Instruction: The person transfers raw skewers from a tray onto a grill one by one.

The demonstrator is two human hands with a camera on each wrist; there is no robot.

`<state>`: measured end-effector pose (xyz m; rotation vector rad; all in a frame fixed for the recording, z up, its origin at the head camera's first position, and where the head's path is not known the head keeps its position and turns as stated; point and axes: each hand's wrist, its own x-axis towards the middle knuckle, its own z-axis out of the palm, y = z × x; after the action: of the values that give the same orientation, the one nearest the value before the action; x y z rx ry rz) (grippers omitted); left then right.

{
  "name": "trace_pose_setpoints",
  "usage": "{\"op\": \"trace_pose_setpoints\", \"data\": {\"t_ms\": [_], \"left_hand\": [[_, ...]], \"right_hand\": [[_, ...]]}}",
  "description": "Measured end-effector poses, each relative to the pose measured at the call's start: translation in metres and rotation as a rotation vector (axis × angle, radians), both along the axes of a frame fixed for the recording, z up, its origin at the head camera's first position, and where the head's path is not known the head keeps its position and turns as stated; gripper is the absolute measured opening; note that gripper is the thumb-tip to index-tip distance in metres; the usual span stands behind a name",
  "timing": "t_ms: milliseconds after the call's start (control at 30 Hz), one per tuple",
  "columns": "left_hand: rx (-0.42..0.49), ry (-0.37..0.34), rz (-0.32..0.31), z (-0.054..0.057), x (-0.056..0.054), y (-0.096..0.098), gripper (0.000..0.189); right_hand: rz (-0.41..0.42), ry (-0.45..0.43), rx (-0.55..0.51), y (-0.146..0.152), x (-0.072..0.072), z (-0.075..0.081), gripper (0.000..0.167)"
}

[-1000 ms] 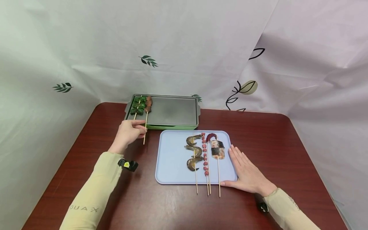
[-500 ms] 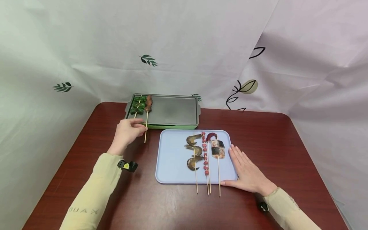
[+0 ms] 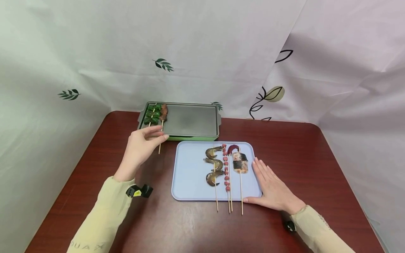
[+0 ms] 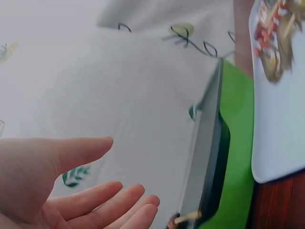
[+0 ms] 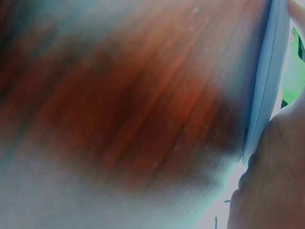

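Pale sheeting [image 3: 221,49] printed with leaves hangs behind and on both sides of the dark red bench [image 3: 186,232]. Near the far edge, left of the middle, I see a grey griddle [image 3: 193,121] on a green base; a pale blue tray [image 3: 188,172] lies in front of it, its far edge just beside the griddle's near edge.

On my feed the meat skewer [image 3: 163,112] lies along the griddle's left end, just right of the green skewer [image 3: 152,115], its stick running out past the near edge. Over that stick is the left hand [image 3: 139,147]; the left wrist view shows me thumb and fingers spread apart with nothing gripped between them. Whether a finger brushes the stick, I cannot tell.

I have the right hand [image 3: 273,191] at the tray's right edge, fingers straight and lying along it, thumb at the near edge close to the near right corner. Across the tray's right half I count, left to right, the shrimp skewer [image 3: 214,178], a skewer of small red pieces [image 3: 226,168], a dark red curled piece [image 3: 233,148] on a stick, and the black-and-white skewer [image 3: 240,165]. All four sticks overhang the near edge.
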<state>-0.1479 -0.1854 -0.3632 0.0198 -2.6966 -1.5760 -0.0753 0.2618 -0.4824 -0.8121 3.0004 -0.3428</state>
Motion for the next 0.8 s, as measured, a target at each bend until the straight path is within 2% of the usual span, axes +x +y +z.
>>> {"op": "trace_pose_setpoints", "data": {"t_ms": [133, 333, 600, 800], "left_hand": [[0.052, -0.01, -0.025, 0.002, 0.011, 0.01, 0.05], [0.136, -0.013, -0.06, -0.003, 0.026, 0.026, 0.047], [0.187, -0.033, -0.106, -0.017, 0.042, 0.046, 0.045], [0.221, -0.084, -0.125, -0.033, 0.052, 0.061, 0.047]], "right_hand": [[-0.005, -0.008, 0.0, 0.0, 0.0, 0.001, 0.129], [-0.004, -0.011, 0.0, 0.0, 0.0, 0.001, 0.128], [-0.008, -0.016, -0.001, 0.0, 0.0, 0.0, 0.129], [-0.006, -0.014, 0.004, -0.001, 0.0, 0.001, 0.129]]}}
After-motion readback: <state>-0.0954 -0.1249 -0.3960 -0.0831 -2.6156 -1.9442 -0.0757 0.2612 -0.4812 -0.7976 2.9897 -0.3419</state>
